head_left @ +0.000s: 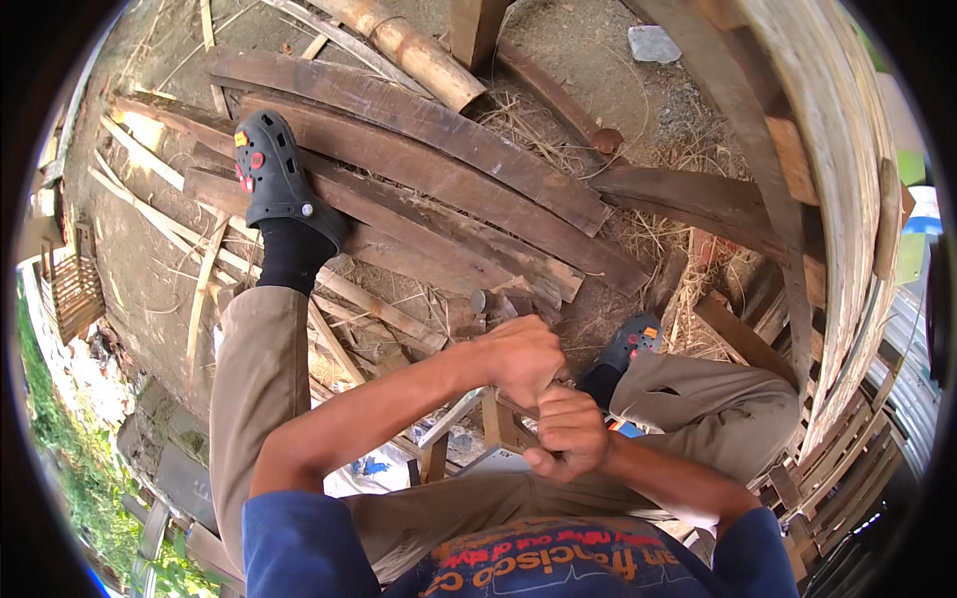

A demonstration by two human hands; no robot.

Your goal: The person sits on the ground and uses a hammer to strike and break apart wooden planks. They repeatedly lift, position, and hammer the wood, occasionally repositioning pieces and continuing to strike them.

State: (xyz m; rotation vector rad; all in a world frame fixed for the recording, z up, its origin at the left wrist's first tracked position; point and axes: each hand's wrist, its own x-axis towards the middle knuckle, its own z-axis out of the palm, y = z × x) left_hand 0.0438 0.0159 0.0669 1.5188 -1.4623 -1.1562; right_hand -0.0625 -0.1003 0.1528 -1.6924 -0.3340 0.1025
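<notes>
Both my fists are closed one behind the other on what looks like a hammer (482, 301). Its dark round metal head shows just past my left hand (523, 359), low over the board ends. My right hand (570, 434) is wrapped nearer to my body. Most of the handle is hidden by the fingers; only a dark bit shows between the fists. Ahead lie several long brown wooden boards (429, 179), side by side on the ground. My left foot, in a dark clog (274, 164), rests on them.
A bamboo pole (414, 45) and a wooden post (476, 30) stand beyond the boards. Thin wood strips (204, 289) litter the dirt at left. Stacked long timbers (847, 219) rise close on my right. A grey stone block (653, 44) lies far off. My right clog (633, 341) is near the hands.
</notes>
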